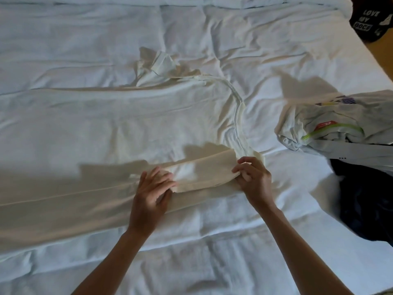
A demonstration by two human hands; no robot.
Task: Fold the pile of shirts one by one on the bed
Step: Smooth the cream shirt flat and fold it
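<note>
Both hands grasp the near sleeve of a cream shirt (106,124) spread flat across the bed (212,241).

The shirt, soft thin cotton, stretches from the left edge, its collar curving at the right and its far sleeve bunched. The left hand (152,188) pinches the sleeve's folded cuff edge; the right hand (253,175) grips the fabric by the shoulder. Beneath lies a rumpled, quilted white duvet. At the right sits the pile of shirts (340,128): a white printed one over dark cloth. A black printed garment (370,20) rests at the far corner, beside brown floor.
</note>
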